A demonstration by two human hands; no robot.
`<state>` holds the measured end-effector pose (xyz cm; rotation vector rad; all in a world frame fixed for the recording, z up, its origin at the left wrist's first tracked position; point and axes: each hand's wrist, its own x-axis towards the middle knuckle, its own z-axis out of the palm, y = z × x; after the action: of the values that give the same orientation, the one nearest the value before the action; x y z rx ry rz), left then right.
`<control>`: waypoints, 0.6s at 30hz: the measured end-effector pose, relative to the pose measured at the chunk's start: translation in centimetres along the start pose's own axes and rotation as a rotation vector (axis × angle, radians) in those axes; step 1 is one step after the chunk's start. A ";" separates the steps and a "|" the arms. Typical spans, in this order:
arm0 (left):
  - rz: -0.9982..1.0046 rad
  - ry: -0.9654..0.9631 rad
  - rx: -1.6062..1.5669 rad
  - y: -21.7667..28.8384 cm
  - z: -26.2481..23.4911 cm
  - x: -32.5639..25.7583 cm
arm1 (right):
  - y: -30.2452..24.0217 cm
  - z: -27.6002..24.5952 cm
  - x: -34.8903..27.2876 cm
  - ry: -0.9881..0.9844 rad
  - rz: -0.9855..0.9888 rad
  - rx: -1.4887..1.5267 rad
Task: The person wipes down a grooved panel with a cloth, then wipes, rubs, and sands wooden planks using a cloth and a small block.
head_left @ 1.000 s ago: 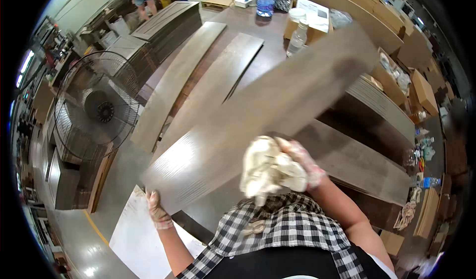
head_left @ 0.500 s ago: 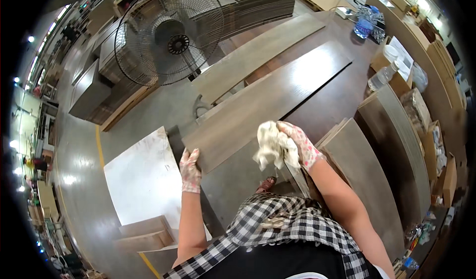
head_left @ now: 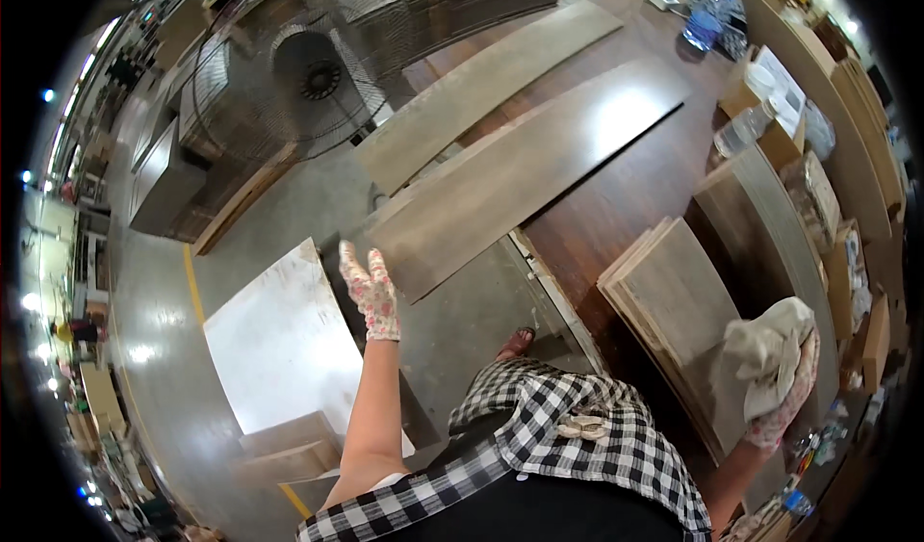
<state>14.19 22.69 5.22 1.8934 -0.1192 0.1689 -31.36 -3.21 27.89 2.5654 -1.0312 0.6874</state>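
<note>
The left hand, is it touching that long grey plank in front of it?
Cannot tell. In the head view the open left hand overlaps the near end of the long grey plank, with no visible gap or clear contact.

Crumpled cream rag (head_left: 770, 349) bunched in gloved grip over stacked grey boards (head_left: 679, 306), long grey-brown plank (head_left: 525, 171) lying flat, slanted, near the other glove.

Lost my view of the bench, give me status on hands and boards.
Left hand open, by long grey board. Right hand gripping pale rag over board stack. Nothing between.
</note>
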 end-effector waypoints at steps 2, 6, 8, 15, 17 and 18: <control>0.225 -0.034 -0.074 3.3 2.1 -0.2 | -1.8 0.3 1.4 0.006 -0.040 -0.137; 0.402 -0.320 -0.229 11.9 5.4 -3.0 | -8.0 9.6 -0.4 -0.019 0.363 0.788; 0.461 -0.481 -0.268 14.2 7.2 -3.7 | -8.6 9.8 -0.6 -0.125 0.001 0.280; 0.780 -0.876 -0.154 18.3 11.6 -11.6 | 5.8 2.4 -12.5 -0.156 0.596 0.186; 0.762 -0.974 -0.067 19.0 11.8 -13.7 | 11.9 2.3 -17.9 0.028 0.844 0.425; 0.769 -1.028 -0.064 19.0 12.1 -14.3 | 12.1 2.7 -17.8 0.161 0.915 0.662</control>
<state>-2.37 5.09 16.61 1.6089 -1.5203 -0.3085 -50.22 -2.71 17.29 2.3105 -2.2327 1.6490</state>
